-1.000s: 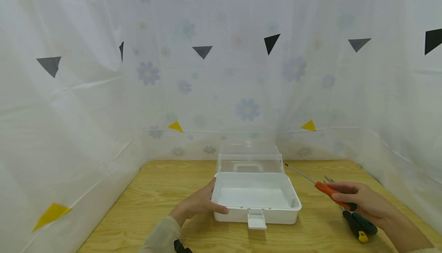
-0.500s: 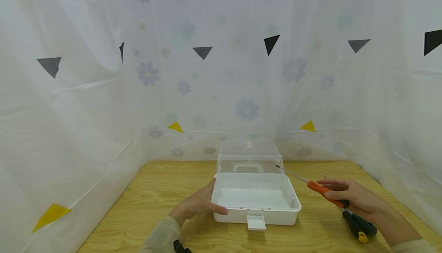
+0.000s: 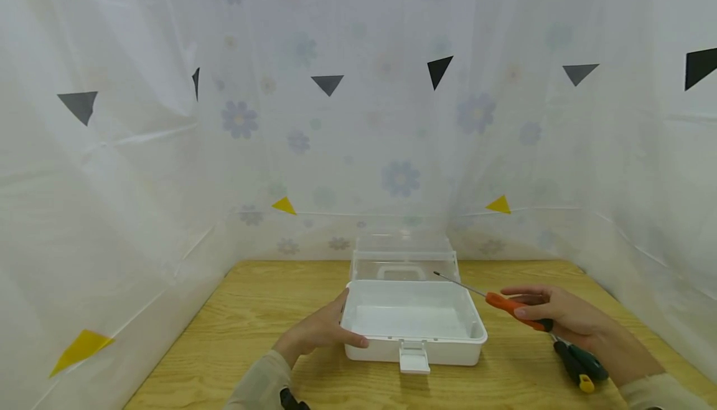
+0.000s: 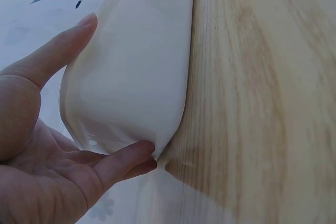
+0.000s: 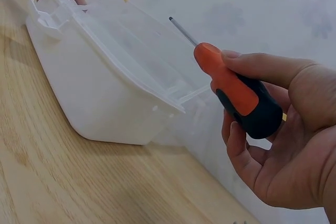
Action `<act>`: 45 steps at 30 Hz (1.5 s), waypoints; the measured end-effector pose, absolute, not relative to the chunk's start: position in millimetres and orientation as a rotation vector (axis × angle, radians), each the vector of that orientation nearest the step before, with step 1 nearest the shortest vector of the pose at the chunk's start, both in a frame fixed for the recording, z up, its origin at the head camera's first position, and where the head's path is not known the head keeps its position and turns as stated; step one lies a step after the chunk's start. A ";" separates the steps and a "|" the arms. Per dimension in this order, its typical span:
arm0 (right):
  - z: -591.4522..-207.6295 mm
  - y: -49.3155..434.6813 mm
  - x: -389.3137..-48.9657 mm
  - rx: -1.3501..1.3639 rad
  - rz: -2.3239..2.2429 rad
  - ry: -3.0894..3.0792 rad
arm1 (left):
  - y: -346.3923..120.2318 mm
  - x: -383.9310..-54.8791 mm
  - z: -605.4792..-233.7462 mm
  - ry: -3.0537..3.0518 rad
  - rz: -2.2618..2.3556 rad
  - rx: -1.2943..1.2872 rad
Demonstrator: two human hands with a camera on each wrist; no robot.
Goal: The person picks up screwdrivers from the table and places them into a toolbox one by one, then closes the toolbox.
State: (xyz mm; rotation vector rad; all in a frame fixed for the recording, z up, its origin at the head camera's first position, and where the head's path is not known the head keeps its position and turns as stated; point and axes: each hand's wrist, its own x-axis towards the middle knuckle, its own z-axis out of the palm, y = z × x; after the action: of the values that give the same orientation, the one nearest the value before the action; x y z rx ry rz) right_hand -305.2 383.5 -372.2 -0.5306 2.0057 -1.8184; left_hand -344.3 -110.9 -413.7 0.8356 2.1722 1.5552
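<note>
A white plastic toolbox (image 3: 454, 353) stands on the table with its clear lid (image 3: 366, 268) tipped back and its front latch (image 3: 414, 359) hanging down. My left hand (image 3: 319, 332) holds the box's left front corner. In the left wrist view its thumb lies along the rim and its fingers (image 4: 126, 161) press the side wall. An orange and black screwdriver (image 5: 231, 87) is pinched in my right hand (image 3: 566, 320), right of the box. The shaft points left and away, its tip overlapping the open lid in the head view. No object shows inside the box.
Right of the box, partly behind my right wrist, lie two dark-handled tools, one dark green (image 3: 588, 360) and one black with a yellow end (image 3: 572, 369). The wooden table (image 3: 252, 298) is enclosed by pale flowered sheeting (image 3: 358, 149).
My right hand has moved left with the screwdriver, bringing its tip from beside the lid to in front of it. The left hand and toolbox stay put.
</note>
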 end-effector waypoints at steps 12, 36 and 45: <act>-369.5 366.4 -308.1 -0.524 -1.771 2.054 | -110.6 -342.5 -411.5 2.187 1.555 0.831; -371.9 348.7 -316.9 -0.551 -1.752 2.058 | -110.4 -342.8 -410.1 2.240 1.517 0.845; -373.3 344.0 -319.8 -0.597 -1.739 2.026 | -107.9 -343.7 -410.5 2.248 1.520 0.838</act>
State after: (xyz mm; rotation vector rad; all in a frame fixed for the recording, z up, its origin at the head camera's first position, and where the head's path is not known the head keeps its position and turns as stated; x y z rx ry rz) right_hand -319.8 344.0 -373.3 -0.5967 2.0258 -1.7392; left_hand -343.7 -107.9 -410.5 0.8377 2.2477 1.5202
